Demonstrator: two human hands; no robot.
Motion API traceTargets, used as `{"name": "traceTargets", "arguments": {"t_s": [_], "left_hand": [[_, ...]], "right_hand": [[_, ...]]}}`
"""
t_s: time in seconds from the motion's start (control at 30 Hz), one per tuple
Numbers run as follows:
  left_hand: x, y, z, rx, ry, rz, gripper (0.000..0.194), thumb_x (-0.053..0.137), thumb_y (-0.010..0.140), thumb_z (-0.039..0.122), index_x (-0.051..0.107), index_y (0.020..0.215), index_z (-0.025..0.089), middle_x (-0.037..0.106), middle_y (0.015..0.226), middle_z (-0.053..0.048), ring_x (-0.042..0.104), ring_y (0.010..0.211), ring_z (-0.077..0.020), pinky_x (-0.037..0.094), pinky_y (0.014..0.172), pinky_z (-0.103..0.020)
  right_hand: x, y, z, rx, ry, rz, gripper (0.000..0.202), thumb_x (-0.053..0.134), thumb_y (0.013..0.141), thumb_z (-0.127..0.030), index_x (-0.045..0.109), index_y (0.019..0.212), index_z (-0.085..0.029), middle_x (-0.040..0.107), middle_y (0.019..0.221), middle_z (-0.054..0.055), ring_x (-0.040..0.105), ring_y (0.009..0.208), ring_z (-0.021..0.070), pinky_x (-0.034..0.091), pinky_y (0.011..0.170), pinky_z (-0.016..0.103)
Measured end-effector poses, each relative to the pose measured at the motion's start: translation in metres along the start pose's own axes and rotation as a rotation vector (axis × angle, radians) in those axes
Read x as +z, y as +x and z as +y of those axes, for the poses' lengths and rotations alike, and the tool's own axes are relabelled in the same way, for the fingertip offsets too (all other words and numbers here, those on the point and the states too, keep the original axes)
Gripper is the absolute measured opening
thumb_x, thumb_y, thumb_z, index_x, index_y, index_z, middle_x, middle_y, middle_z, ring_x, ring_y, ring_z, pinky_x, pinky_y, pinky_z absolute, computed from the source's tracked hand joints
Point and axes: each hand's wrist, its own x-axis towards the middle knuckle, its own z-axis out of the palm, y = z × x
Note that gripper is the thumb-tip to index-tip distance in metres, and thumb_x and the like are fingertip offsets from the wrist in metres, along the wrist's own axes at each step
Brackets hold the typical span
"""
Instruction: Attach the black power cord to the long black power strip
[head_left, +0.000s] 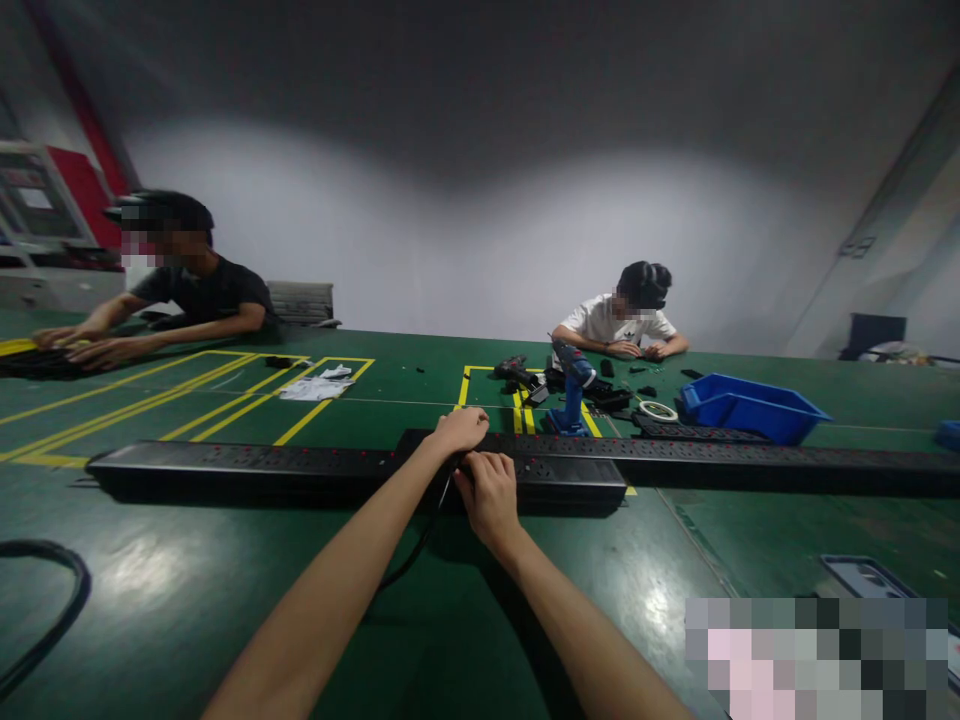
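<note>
A long black power strip (247, 470) with small red dots along its top lies across the table before me. Both hands meet over its middle. My left hand (461, 430) reaches over the top with fingers curled, and what it holds is hidden. Just to its right, my right hand (491, 490) is closed, thumb and fingers pinched by the upper end of a black cable (412, 558). That cable runs down from between the hands and passes behind my left forearm. A second long black power strip (750, 463) lies behind the first and extends right.
Beyond the strips stand a blue cordless drill (571, 390), a blue bin (754, 408) and a tape roll (658, 411) among black parts. White papers (316, 385) lie left; a thick cable loop (71, 590) is near left. Two people (202, 290) sit across the table.
</note>
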Motion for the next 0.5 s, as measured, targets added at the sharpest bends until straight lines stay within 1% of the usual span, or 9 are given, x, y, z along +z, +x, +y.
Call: {"name": "traceTargets", "arguments": {"t_s": [0.1,0.2,0.37,0.5], "left_hand": [[0.01,0.005,0.001,-0.029,0.017,-0.009,0.035,0.047,0.086,0.041,0.069,0.106,0.023,0.07,0.111,-0.011,0.062,0.105,-0.0294,0.044,0.094,-0.045],[0.016,0.007,-0.001,-0.043,0.034,-0.021,0.033,0.05,0.084,0.043,0.07,0.102,0.024,0.07,0.109,-0.01,0.063,0.101,-0.0283,0.046,0.092,-0.043],[0.016,0.007,-0.003,-0.054,0.054,-0.012,0.033,0.051,0.083,0.044,0.072,0.098,0.023,0.07,0.106,-0.013,0.063,0.1,-0.0295,0.046,0.091,-0.043],[0.015,0.006,-0.003,-0.02,0.039,-0.007,0.03,0.055,0.08,0.042,0.074,0.093,0.023,0.071,0.102,-0.012,0.064,0.098,-0.0281,0.046,0.091,-0.041]], "right_hand": [[0.0,0.0,0.001,-0.01,-0.015,-0.002,0.02,0.046,0.097,-0.031,0.058,0.108,-0.019,0.066,0.104,0.007,0.055,0.1,0.0204,0.033,0.093,0.036],[-0.001,0.0,0.0,-0.011,-0.02,-0.006,0.021,0.046,0.097,-0.031,0.058,0.109,-0.019,0.066,0.104,0.008,0.056,0.098,0.0205,0.034,0.093,0.036],[-0.003,0.0,-0.002,0.0,-0.016,0.002,0.021,0.045,0.098,-0.031,0.058,0.109,-0.019,0.066,0.105,0.007,0.056,0.099,0.0204,0.033,0.093,0.036],[-0.004,0.0,-0.003,0.001,-0.036,0.0,0.022,0.045,0.098,-0.031,0.058,0.111,-0.019,0.066,0.105,0.008,0.056,0.098,0.0206,0.034,0.092,0.035]]}}
